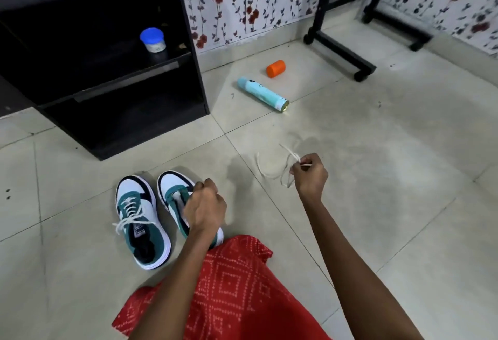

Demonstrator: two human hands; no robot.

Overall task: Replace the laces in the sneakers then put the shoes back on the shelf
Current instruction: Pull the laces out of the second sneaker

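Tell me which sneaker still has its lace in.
The untouched sneaker: a white lace criss-crosses its tongue. The other sneaker, gripped by the left hand, shows none; the right hand pinches a loose lace.

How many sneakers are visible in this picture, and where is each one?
2. The laced sneaker stands on the floor before the black shelf. The second sneaker stands just right of it, gripped and partly covered by the left hand. The dark shelf could hide more.
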